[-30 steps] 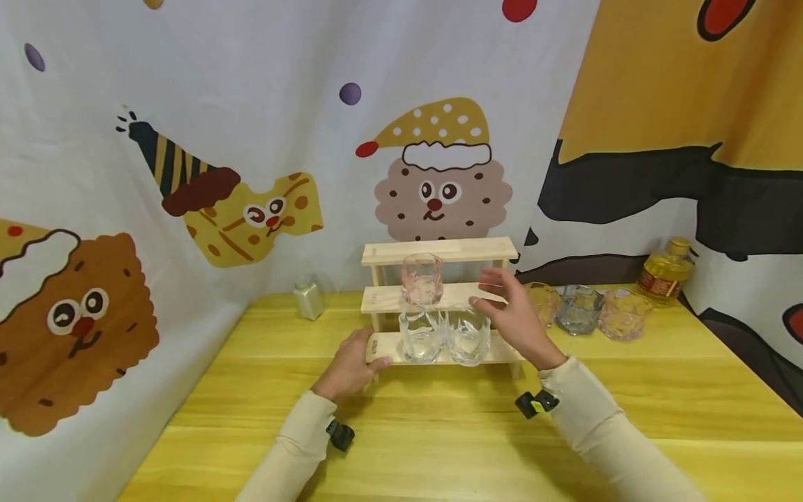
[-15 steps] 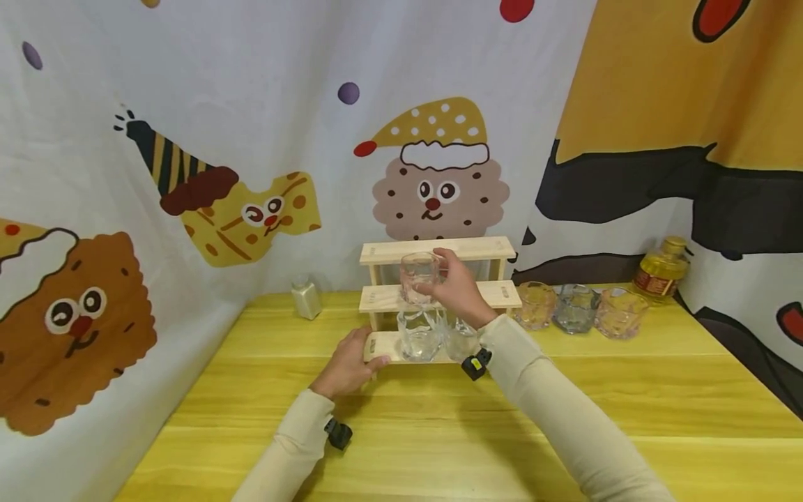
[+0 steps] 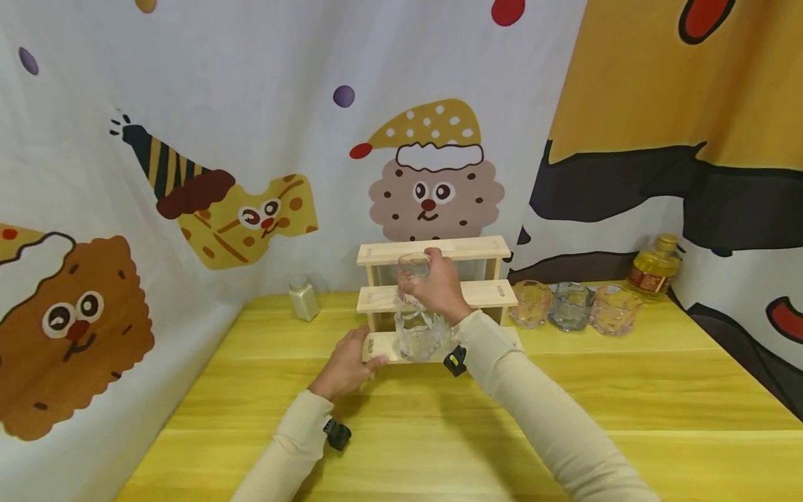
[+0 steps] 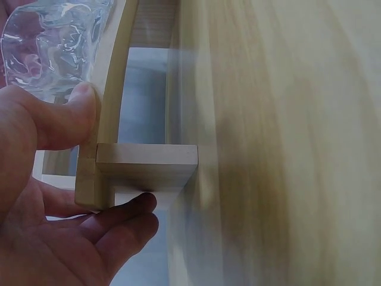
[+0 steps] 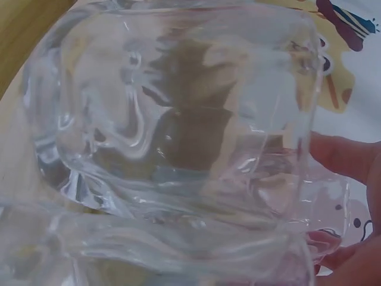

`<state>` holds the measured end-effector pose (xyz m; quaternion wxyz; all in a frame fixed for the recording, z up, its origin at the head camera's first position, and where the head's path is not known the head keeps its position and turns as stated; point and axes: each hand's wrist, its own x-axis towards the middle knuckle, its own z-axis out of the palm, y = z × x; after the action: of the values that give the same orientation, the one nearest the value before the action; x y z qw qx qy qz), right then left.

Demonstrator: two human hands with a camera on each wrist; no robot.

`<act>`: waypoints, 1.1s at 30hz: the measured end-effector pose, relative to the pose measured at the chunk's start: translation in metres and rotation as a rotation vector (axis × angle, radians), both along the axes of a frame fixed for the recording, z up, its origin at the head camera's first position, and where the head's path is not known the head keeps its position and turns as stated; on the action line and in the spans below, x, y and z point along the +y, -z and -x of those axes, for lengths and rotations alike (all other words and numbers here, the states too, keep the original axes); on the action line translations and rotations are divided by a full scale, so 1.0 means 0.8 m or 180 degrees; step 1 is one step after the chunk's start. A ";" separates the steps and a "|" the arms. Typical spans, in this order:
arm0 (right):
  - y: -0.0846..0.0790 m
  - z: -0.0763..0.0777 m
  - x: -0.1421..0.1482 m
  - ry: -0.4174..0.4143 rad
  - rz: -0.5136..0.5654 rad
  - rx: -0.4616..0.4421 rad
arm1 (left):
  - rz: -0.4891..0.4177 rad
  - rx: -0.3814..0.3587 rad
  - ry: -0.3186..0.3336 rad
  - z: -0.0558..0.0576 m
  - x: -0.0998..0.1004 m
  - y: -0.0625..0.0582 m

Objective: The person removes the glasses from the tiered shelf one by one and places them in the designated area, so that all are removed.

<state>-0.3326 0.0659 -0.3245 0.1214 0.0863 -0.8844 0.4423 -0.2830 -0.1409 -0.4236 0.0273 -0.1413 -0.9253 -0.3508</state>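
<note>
My right hand (image 3: 440, 287) holds a pale pink glass (image 3: 410, 268) at the middle step of a three-step wooden rack (image 3: 483, 294). In the right wrist view its thumb and fingers are at the sides of that pink glass (image 5: 330, 202), partly hidden behind clear glass. My left hand (image 3: 345, 364) grips the left end of the rack's bottom step. The left wrist view shows its thumb on top of the board (image 4: 107, 89) and fingers underneath, beside the leg. On the bottom step stands a clear glass (image 3: 414, 340), with a second one beside it mostly hidden by my right arm.
Right of the rack stand a pink glass (image 3: 530, 305), a grey glass (image 3: 571, 307) and another pink glass (image 3: 615, 310). A bottle of yellow oil (image 3: 654, 268) is behind them. A small pale jar (image 3: 304, 300) stands at left. A printed curtain (image 3: 282, 104) hangs behind the table.
My right hand has moved left from the rack's right side and taken hold of the pink glass, which sits slightly further left. My left hand keeps its grip on the rack.
</note>
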 end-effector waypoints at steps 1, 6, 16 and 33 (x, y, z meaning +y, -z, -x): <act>0.001 0.001 -0.001 0.0047 -0.0036 0.0020 | 0.0008 0.0011 -0.0002 0.000 0.000 0.001; 0.002 0.001 -0.004 0.0197 -0.0053 0.0071 | 0.0026 0.0041 0.0001 0.000 0.000 0.002; -0.003 -0.002 -0.010 0.0313 0.0059 0.0193 | 0.0060 0.0030 0.0005 -0.001 -0.002 0.004; -0.055 -0.012 0.027 0.0290 0.0066 0.0421 | 0.0051 0.0070 -0.0005 0.000 0.000 0.004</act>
<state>-0.3231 0.0879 -0.2804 0.2004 0.0737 -0.8729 0.4388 -0.2833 -0.1409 -0.4271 0.0366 -0.1447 -0.9278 -0.3418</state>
